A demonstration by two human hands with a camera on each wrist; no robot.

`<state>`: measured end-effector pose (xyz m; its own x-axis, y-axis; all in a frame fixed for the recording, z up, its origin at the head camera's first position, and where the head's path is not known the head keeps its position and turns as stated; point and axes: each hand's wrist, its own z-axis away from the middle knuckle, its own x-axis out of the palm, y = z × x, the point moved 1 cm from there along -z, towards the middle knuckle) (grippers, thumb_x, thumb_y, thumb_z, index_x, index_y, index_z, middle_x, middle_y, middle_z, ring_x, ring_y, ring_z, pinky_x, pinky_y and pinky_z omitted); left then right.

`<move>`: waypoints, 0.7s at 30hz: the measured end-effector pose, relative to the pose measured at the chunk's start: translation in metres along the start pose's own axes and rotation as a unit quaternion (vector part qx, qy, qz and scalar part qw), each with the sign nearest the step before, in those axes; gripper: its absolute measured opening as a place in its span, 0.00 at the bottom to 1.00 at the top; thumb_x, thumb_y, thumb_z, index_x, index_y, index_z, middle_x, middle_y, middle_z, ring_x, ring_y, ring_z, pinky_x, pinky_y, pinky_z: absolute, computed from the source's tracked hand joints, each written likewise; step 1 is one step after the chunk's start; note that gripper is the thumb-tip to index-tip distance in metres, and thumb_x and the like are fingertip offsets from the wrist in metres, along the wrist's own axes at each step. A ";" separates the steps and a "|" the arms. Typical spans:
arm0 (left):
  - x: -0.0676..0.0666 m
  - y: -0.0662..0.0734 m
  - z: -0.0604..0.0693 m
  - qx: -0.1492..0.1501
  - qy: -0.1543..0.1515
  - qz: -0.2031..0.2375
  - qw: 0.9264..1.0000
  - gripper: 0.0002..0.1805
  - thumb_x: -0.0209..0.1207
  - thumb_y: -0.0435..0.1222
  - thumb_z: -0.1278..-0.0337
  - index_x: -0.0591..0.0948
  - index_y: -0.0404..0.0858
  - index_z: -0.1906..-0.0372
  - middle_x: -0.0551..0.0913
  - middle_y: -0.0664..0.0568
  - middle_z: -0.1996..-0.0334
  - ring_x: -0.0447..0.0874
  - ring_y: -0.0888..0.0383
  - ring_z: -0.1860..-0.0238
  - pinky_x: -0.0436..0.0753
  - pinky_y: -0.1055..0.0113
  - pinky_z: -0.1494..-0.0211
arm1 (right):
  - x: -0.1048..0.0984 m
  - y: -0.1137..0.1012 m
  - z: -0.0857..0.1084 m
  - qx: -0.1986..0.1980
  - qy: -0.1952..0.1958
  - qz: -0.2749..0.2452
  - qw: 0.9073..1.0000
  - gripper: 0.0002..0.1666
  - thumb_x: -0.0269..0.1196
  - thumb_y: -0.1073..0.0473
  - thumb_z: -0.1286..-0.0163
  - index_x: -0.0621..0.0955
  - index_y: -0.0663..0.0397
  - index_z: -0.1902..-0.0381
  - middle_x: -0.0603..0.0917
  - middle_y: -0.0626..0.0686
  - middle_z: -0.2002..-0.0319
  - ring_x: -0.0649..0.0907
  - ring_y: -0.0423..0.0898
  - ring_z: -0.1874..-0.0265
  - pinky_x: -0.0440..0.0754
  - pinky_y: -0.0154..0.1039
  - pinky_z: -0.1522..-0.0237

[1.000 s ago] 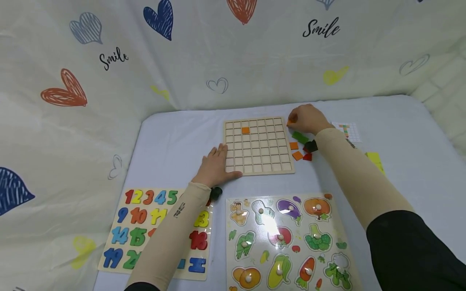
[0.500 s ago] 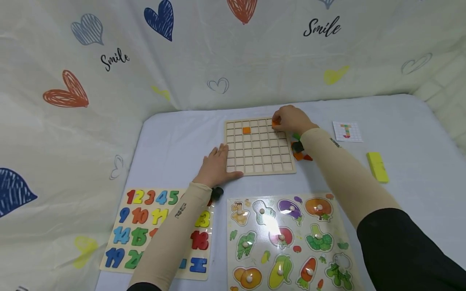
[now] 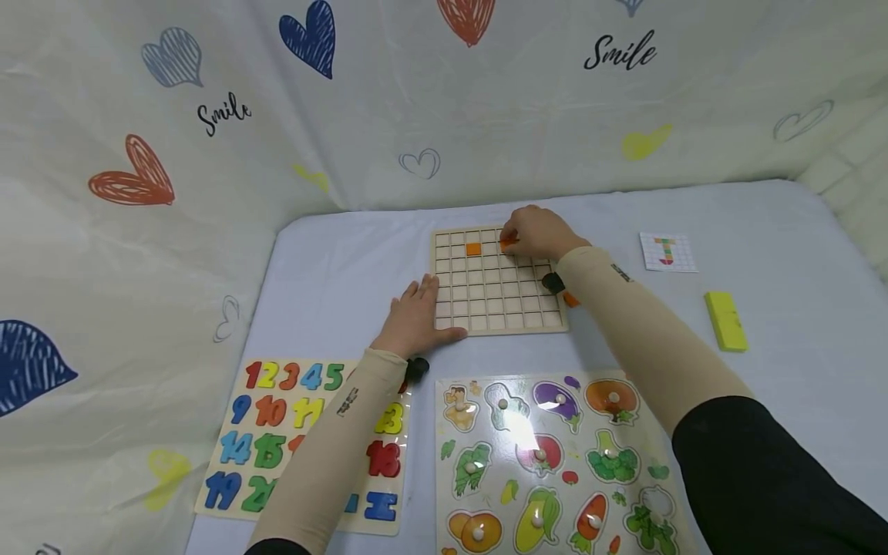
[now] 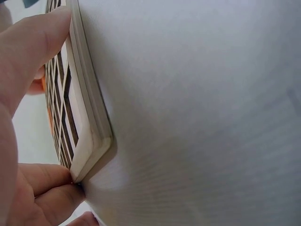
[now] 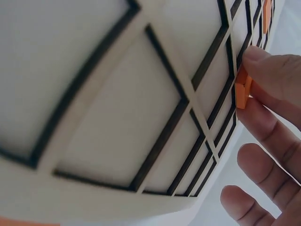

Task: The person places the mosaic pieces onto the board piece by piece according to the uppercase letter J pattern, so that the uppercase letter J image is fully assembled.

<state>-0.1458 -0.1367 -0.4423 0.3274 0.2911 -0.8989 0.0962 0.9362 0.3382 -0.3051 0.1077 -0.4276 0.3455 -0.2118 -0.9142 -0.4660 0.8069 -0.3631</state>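
Observation:
A wooden grid board lies flat, with one orange tile in its second row from the far edge. Spread around the board's near left corner, my left hand rests its fingers at the left side and its thumb on the near edge; the left wrist view shows the thumb on the rim. My right hand is over the far part of the board. It pinches another orange tile between thumb and fingers, at the grid surface. Orange pieces beside the board are partly hidden by the right arm.
A pattern card and a yellow block lie to the right. Nearer are a vegetable puzzle and, under the left forearm, a number puzzle. A printed cloth hangs behind the table.
My right hand has moved left from beside the board to over its far rows, carrying the orange tile. My left hand has stayed at the corner. The card and yellow block are now uncovered.

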 end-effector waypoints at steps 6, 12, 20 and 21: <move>0.001 0.000 -0.002 -0.001 0.000 -0.006 1.000 0.66 0.68 0.67 0.46 0.49 0.37 0.15 0.49 0.43 0.15 0.48 0.39 0.15 0.58 0.32 0.19 | 0.002 -0.002 -0.002 -0.002 0.002 0.000 1.000 0.18 0.70 0.54 0.29 0.89 0.54 0.45 0.90 0.56 0.46 0.81 0.58 0.39 0.78 0.57 0.34; 0.002 0.003 -0.004 0.006 0.001 -0.004 1.000 0.66 0.67 0.68 0.46 0.49 0.37 0.15 0.49 0.43 0.15 0.48 0.39 0.15 0.58 0.32 0.19 | 0.000 0.004 0.004 0.009 0.005 -0.001 1.000 0.19 0.70 0.52 0.29 0.88 0.54 0.44 0.88 0.57 0.45 0.80 0.57 0.39 0.77 0.56 0.33; 0.003 0.000 -0.002 0.008 0.003 -0.002 1.000 0.65 0.68 0.66 0.46 0.49 0.35 0.16 0.50 0.41 0.15 0.48 0.37 0.15 0.59 0.30 0.21 | -0.008 0.022 0.021 0.045 0.012 -0.026 0.999 0.21 0.69 0.48 0.28 0.87 0.55 0.44 0.86 0.58 0.43 0.81 0.58 0.41 0.78 0.57 0.35; 0.002 0.000 -0.002 0.009 0.004 -0.002 1.000 0.65 0.68 0.66 0.45 0.49 0.35 0.16 0.50 0.41 0.15 0.48 0.37 0.15 0.59 0.30 0.21 | -0.010 0.026 0.023 0.054 0.012 -0.026 0.998 0.21 0.68 0.48 0.27 0.87 0.54 0.44 0.86 0.57 0.43 0.81 0.58 0.40 0.78 0.57 0.34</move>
<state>-0.1471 -0.1355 -0.4446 0.3193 0.2887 -0.9026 0.1153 0.9336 0.3394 -0.3019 0.1436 -0.4239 0.3477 -0.2669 -0.8988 -0.3567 0.8489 -0.3901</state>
